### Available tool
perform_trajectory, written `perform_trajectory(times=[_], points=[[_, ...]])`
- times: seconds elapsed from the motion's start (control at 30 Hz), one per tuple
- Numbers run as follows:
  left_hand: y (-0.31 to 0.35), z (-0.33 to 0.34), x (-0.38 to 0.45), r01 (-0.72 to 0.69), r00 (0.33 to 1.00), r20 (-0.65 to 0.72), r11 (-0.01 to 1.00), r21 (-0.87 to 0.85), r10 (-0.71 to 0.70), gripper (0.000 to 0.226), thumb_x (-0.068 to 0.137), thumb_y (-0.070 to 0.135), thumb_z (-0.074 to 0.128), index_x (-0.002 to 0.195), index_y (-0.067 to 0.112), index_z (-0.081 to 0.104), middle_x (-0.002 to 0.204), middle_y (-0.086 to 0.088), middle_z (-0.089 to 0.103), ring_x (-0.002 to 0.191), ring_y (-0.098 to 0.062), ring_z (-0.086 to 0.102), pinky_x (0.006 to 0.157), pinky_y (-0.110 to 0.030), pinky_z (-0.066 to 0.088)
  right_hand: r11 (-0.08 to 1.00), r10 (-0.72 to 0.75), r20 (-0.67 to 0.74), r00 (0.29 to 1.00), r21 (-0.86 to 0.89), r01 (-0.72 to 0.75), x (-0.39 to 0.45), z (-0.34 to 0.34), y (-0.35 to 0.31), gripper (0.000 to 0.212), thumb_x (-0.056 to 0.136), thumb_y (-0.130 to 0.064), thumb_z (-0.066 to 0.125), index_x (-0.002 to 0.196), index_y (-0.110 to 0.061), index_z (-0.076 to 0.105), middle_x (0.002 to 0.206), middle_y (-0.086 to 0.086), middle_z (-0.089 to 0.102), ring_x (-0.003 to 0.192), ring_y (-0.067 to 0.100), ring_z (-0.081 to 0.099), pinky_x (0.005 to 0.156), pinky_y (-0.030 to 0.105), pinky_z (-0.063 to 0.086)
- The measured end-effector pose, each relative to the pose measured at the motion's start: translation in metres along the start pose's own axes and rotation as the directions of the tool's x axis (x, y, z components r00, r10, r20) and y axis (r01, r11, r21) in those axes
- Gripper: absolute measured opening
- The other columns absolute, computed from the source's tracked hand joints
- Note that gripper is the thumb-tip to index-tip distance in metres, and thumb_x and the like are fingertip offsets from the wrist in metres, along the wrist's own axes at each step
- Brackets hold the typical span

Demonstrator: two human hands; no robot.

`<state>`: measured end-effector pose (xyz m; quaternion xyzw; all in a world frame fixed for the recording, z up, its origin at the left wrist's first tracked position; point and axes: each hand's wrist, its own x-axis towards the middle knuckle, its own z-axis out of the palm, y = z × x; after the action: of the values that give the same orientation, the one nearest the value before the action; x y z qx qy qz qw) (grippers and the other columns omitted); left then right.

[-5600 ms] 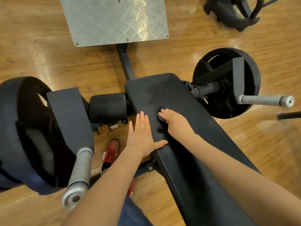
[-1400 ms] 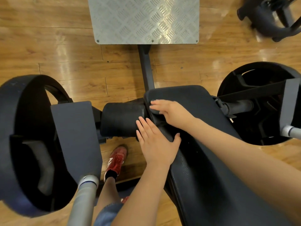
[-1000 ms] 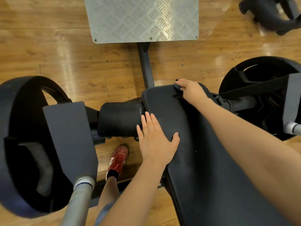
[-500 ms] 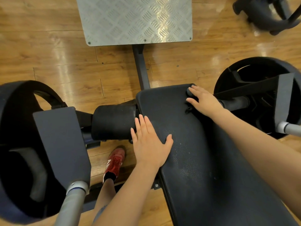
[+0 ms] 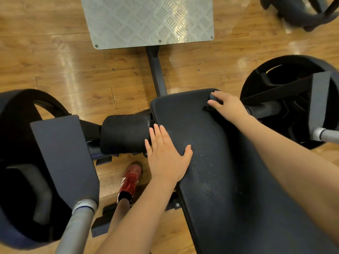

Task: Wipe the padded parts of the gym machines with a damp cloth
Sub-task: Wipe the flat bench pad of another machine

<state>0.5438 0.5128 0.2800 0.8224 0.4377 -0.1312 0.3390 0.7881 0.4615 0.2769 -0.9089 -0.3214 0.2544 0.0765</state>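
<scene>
A small dark wadded cloth is pinched under the curled fingers of the right hand at the far right corner of the long black textured bench pad. The left hand is pressed flat, fingers straight, on its left edge. Overlapping strokes toward the near end are best made with firm, even pressure.

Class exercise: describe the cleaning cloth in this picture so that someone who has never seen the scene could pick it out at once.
Start at the long black padded bench running up the middle. Follow it to its far right corner, where the right hand presses down. The cloth is the small dark wad peeking from under those fingers: crumpled and soft-edged, unlike the smooth pad around it.
</scene>
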Motion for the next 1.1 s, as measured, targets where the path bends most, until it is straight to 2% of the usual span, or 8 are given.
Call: perform_trajectory(times=[0.17,0.3,0.4,0.57,0.7,0.97,1.1], points=[[0.002,-0.002,0.000,0.006,1.000,0.016,1.000,0.025,-0.007,0.095,0.093,0.066,0.033,0.153,0.007,-0.010,0.163,-0.009,-0.012,0.149,-0.023,-0.015,0.119,-0.041,-0.006,0.999,0.045,0.006,0.999,0.016,-0.045,-0.050,-0.008,0.011,0.052,0.091,-0.034,0.058,0.138,-0.013,0.046,0.146,0.004,0.041,0.135,0.018,0.036,0.110,0.028,0.024],[0.003,-0.003,-0.001,0.013,1.000,0.028,0.998,0.064,-0.015,0.094,0.093,0.066,0.032,0.154,0.007,-0.009,0.163,-0.010,-0.010,0.149,-0.024,-0.014,0.118,-0.042,-0.007,0.996,0.081,-0.020,0.997,-0.031,-0.081,-0.099,-0.009,0.016,0.045,0.094,-0.024,0.054,0.137,-0.013,0.047,0.145,0.004,0.042,0.135,0.018,0.035,0.110,0.027,0.023],[0.006,-0.008,-0.006,-0.001,0.999,0.051,0.993,0.116,-0.005,0.090,0.095,0.064,0.029,0.154,0.007,-0.007,0.163,-0.010,-0.009,0.149,-0.025,-0.013,0.119,-0.043,-0.006,0.994,0.101,-0.035,0.994,-0.040,-0.103,-0.137,-0.008,0.019,0.041,0.095,-0.013,0.052,0.136,-0.011,0.049,0.144,0.005,0.043,0.135,0.018,0.035,0.107,0.020,0.021],[0.013,-0.013,-0.040,-0.141,0.986,0.110,0.974,0.178,0.123,0.084,0.097,0.060,0.026,0.154,0.005,-0.005,0.163,-0.011,-0.010,0.149,-0.025,-0.013,0.120,-0.045,-0.004,0.988,0.151,-0.054,0.987,-0.017,-0.152,-0.180,-0.002,0.023,0.041,0.095,-0.009,0.050,0.135,-0.013,0.049,0.145,0.004,0.042,0.137,0.019,0.034,0.111,0.025,0.021],[0.018,-0.012,-0.077,-0.234,0.964,0.177,0.949,0.210,0.199,0.084,0.098,0.059,0.025,0.154,0.005,-0.004,0.163,-0.011,-0.010,0.149,-0.026,-0.015,0.120,-0.044,-0.005,0.982,0.186,-0.055,0.981,-0.029,-0.188,-0.210,0.002,0.013,0.042,0.097,-0.013,0.047,0.138,-0.017,0.045,0.148,0.000,0.038,0.139,0.015,0.029,0.109,0.020,0.019],[0.026,-0.010,-0.140,-0.319,0.939,0.235,0.893,0.318,0.251,0.080,0.100,0.058,0.019,0.154,0.004,-0.004,0.163,-0.013,-0.007,0.150,-0.027,-0.011,0.120,-0.042,-0.003,0.991,0.123,-0.013,0.992,-0.046,-0.124,-0.321,-0.002,-0.031,0.044,0.100,-0.019,0.039,0.144,-0.021,0.035,0.152,-0.007,0.029,0.141,0.009,0.019,0.110,0.016,0.014],[0.028,-0.010,-0.169,-0.352,0.925,0.271,0.865,0.358,0.264,0.076,0.101,0.054,0.016,0.154,0.003,-0.005,0.163,-0.013,-0.007,0.150,-0.027,-0.010,0.120,-0.042,-0.003,0.998,0.035,0.030,0.999,-0.055,-0.033,-0.379,-0.008,-0.052,0.045,0.101,-0.018,0.035,0.146,-0.020,0.028,0.155,-0.005,0.021,0.143,0.010,0.014,0.109,0.014,0.004]])
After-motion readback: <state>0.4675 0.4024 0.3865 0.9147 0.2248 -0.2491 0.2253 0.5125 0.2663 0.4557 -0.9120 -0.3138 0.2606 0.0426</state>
